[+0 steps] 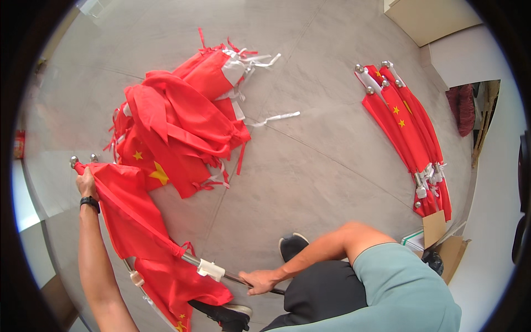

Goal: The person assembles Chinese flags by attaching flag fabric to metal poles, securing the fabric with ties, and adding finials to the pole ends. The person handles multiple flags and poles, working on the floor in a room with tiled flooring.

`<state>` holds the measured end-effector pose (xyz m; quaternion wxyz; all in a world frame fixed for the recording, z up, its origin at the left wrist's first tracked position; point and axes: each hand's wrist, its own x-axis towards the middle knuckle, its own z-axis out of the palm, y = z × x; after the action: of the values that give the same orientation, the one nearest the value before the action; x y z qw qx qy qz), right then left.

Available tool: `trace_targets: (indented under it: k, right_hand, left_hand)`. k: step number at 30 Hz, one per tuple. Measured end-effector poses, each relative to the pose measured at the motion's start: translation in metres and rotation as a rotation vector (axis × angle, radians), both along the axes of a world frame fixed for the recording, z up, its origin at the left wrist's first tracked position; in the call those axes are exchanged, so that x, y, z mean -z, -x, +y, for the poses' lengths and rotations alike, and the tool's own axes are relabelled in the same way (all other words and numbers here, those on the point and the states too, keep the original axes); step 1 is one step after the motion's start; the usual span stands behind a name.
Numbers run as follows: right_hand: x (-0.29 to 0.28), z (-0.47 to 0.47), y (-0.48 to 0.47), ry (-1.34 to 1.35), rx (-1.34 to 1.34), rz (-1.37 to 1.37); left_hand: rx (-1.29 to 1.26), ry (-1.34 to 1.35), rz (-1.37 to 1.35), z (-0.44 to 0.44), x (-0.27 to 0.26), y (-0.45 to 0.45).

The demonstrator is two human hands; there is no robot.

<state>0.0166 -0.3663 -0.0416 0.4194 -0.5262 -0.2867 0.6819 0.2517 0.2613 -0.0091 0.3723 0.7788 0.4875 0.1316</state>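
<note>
My left hand [86,183], with a black band on its wrist, grips the top of a red flag [128,199] on a metal pole, just below a ball finial [74,161]. Lower on that pole, below a white plastic bracket [210,269], my right hand [260,282] lies on the dark lower part of the shaft. A second ball-topped pole stands out beside the first, and another white bracket [136,278] shows at lower left. Beyond my hands lies a heap of red flags [182,112] with yellow stars and red and white ties.
Several rolled red flags on ball-topped poles [398,112] lie at the right. Near their lower ends are an open cardboard box [452,257] and a black plastic bag [432,261]. A pale cabinet [431,18] stands at upper right. My shoes are on the grey floor [265,186].
</note>
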Motion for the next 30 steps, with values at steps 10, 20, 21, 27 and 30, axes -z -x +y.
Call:
trace_targets:
  k: [10, 20, 21, 27, 30]
  right_hand:
    - [0.026, 0.071, -0.07, -0.029, 0.189, 0.426]
    - [0.022, 0.137, -0.171, 0.098, 0.161, 0.57]
    - [0.023, 0.14, -0.172, 0.13, 0.176, 0.569]
    - [0.032, 0.156, -0.184, 0.081, 0.156, 0.448]
    - [0.028, 0.148, -0.185, 0.001, -0.086, -0.14]
  left_hand:
    - [0.159, -0.232, -0.144, -0.152, -0.001, 0.084]
    - [-0.077, 0.716, -0.15, -0.422, -0.017, 0.237]
    - [-0.069, 0.778, -0.113, -0.432, -0.017, 0.239]
    - [-0.041, 0.947, -0.162, -0.463, 0.001, 0.25]
    - [-0.028, 0.792, 0.02, -0.445, 0.022, 0.251]
